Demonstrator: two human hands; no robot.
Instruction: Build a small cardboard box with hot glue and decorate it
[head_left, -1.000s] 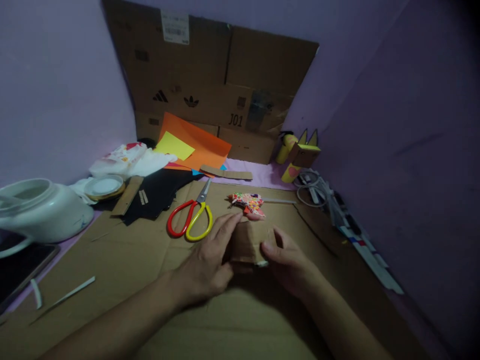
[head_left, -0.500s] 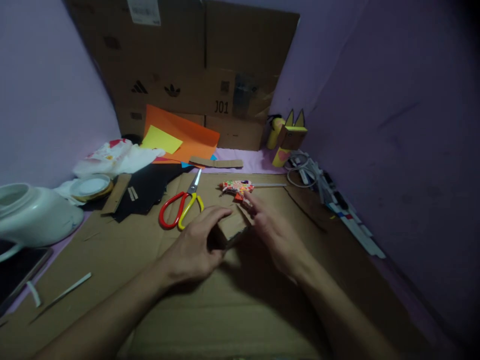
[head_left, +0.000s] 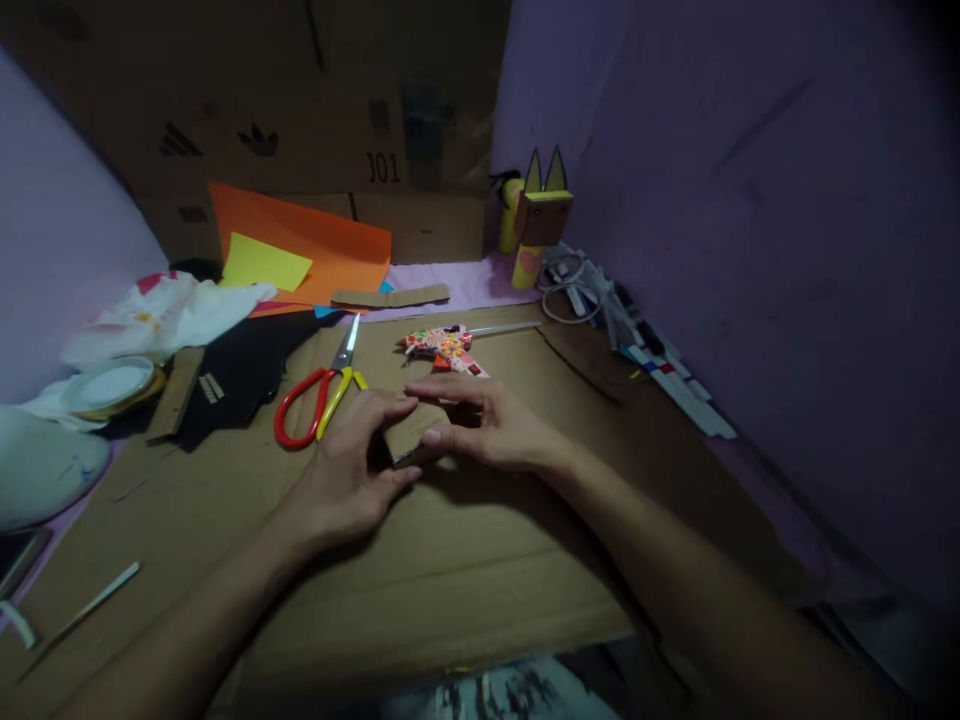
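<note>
A small folded cardboard box is held low over the cardboard sheet, between my two hands. My left hand grips its left side, fingers on the far edge and thumb at the near edge. On the right side, my right hand closes on the box with its thumb over the top and fingers behind. Just beyond lies a hot glue gun with a floral pattern and a glue stick out of its back. Scissors with one red and one yellow handle rest left of the box.
A cardboard sheet covers the work surface. Orange paper, yellow paper and a cardboard strip are at the back. A cardboard animal figure stands back right, near a coiled cable. A white pot sits left.
My right hand has come in from beside the box and now grips it, thumb on top. The camera view has shifted right and down.
</note>
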